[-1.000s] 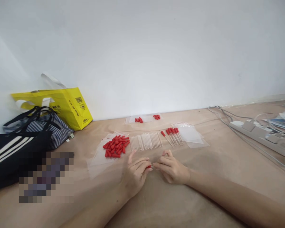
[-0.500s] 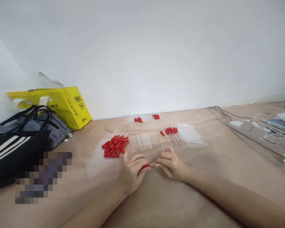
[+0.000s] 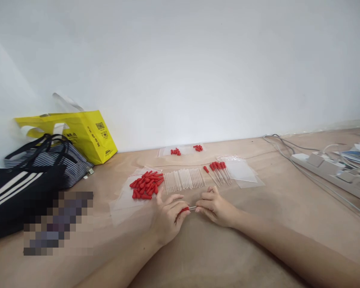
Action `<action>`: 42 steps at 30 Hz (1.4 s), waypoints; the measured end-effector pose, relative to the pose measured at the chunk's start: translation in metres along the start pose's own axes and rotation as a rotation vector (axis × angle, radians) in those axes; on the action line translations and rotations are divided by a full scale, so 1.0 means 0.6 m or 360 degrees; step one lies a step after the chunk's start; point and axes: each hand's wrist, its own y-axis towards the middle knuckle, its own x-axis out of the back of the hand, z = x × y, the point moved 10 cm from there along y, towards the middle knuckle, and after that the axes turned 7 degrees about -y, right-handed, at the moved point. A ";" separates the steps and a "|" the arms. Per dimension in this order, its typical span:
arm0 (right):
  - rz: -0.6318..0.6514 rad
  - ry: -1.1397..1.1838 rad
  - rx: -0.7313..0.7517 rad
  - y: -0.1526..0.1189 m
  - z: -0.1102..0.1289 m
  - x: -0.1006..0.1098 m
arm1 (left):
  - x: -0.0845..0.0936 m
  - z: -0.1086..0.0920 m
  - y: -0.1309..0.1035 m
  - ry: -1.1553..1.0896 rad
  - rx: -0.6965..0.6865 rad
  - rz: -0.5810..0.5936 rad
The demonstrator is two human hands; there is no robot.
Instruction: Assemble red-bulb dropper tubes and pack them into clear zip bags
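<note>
My left hand (image 3: pixel 171 216) is closed on a red rubber bulb (image 3: pixel 184 209), thumb and forefinger pinching it. From the bulb's mouth runs a thin clear dropper tube (image 3: pixel 192 208), whose other end sits in the closed fingers of my right hand (image 3: pixel 213 207). Beyond my left hand lies a heap of red bulbs (image 3: pixel 146 185) on clear plastic bags (image 3: pixel 120 208). A row of loose clear tubes (image 3: pixel 184 179) is spread beside the heap. Several droppers with red bulbs (image 3: pixel 219 166) lie to the right of that row, partly on another clear bag (image 3: pixel 243 173).
Near the wall, a flat bag (image 3: pixel 186 149) bears small red bulbs. At left stand a yellow bag (image 3: pixel 90 136), a striped bag (image 3: pixel 75 166) and a black bag (image 3: pixel 33 196), with a blurred-out patch in front. A power strip (image 3: pixel 333 170) with cables lies at right.
The view has shifted slightly, so everything sits a little further right. Both hands keep their hold on the bulb and tube; the gap between them looks nearly the same.
</note>
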 end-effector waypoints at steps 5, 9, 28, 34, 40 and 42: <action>0.0118 -0.0186 0.0014 0.000 0.001 0.000 | 0.002 0.007 0.004 0.0072 0.0015 0.0047; 0.0145 -0.0210 -0.0187 -0.003 -0.030 0.003 | 0.016 0.026 0.005 0.0250 0.0075 -0.0023; 0.0347 -0.0585 -0.1663 -0.047 -0.266 -0.007 | 0.094 0.177 -0.017 0.0890 0.0790 -0.0213; 0.0351 -0.0655 -0.1652 -0.041 -0.264 0.000 | 0.095 0.174 -0.015 0.1085 0.0675 -0.0193; 0.0321 -0.0644 -0.1475 0.004 -0.227 -0.011 | 0.099 0.159 -0.008 0.1122 0.0547 -0.0265; 0.0418 -0.0622 -0.1507 0.012 -0.225 -0.027 | 0.105 0.145 -0.005 0.1123 0.0505 -0.0316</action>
